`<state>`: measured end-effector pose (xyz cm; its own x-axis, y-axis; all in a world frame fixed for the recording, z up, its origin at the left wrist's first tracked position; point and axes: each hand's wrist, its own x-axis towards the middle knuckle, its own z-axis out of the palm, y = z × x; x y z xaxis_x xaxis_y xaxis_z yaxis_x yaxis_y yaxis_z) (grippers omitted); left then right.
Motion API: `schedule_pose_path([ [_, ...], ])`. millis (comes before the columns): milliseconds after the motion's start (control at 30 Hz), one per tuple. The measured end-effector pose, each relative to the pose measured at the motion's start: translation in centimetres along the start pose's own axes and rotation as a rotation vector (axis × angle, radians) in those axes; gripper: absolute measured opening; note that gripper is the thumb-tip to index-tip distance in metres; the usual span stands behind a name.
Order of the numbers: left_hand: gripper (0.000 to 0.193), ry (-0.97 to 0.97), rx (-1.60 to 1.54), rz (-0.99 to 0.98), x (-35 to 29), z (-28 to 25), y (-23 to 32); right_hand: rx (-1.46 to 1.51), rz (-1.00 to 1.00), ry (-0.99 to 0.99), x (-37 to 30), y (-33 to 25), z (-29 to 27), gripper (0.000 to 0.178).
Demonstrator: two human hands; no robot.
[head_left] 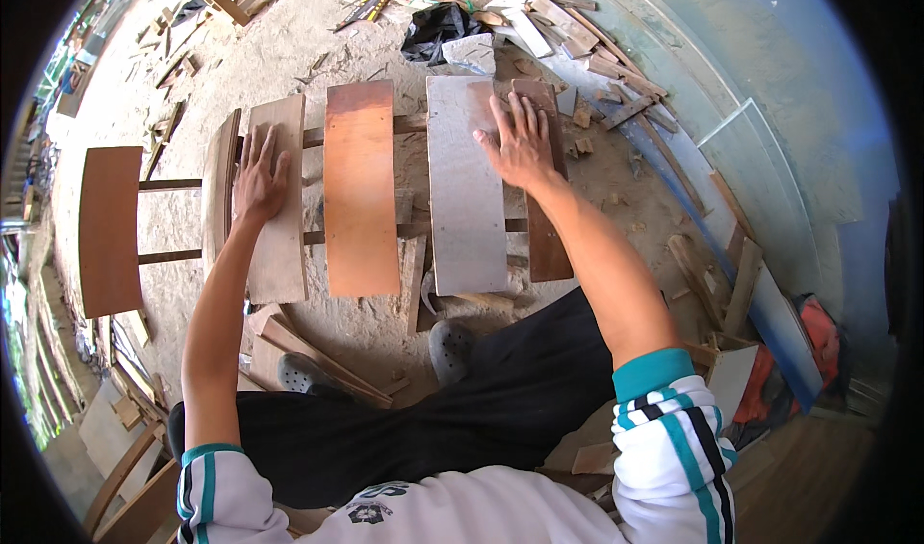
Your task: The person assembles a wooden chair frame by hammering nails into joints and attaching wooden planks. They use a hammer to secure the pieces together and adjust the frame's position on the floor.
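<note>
A row of wooden planks lies across two thin rails (412, 124) in front of me. My left hand (260, 180) lies flat on a pale brown plank (279, 241), fingers stretched away from me and thumb apart. Against that plank's left side is a darker-edged plank (218, 197). My right hand (525, 142) rests with spread fingers on a dark brown plank (546, 236), its thumb over the neighbouring greyish-white plank (467, 226). Between my hands sits an orange-brown plank (361, 193), touched by neither. Another reddish-brown plank (110, 231) lies at the rails' left end.
Wood offcuts (568, 29) and a black plastic bag (438, 32) lie at the far right. A hammer (429, 292) is partly visible below the greyish-white plank. A yellow-and-black tool (375, 0) lies at the back. A blue-grey wall (770, 111) bounds the right.
</note>
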<state>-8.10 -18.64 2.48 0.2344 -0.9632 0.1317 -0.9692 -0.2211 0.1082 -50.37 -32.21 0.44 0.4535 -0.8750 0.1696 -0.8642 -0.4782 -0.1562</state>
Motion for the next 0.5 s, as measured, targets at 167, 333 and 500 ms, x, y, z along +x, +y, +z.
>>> schedule_pose_path([
  [167,0.057,0.007,0.072,0.051,-0.5,-0.5,-0.9,0.054,-0.06,0.004,-0.3,-0.9,0.7,0.07],
  [333,0.057,-0.011,0.073,0.092,-0.1,-0.4,-0.5,0.057,-0.056,-0.116,0.0,-0.6,-0.1,0.072],
  [500,0.059,-0.032,0.107,0.063,-0.4,-0.8,-0.5,0.078,-0.084,-0.142,-0.1,-0.8,-0.1,0.074],
])
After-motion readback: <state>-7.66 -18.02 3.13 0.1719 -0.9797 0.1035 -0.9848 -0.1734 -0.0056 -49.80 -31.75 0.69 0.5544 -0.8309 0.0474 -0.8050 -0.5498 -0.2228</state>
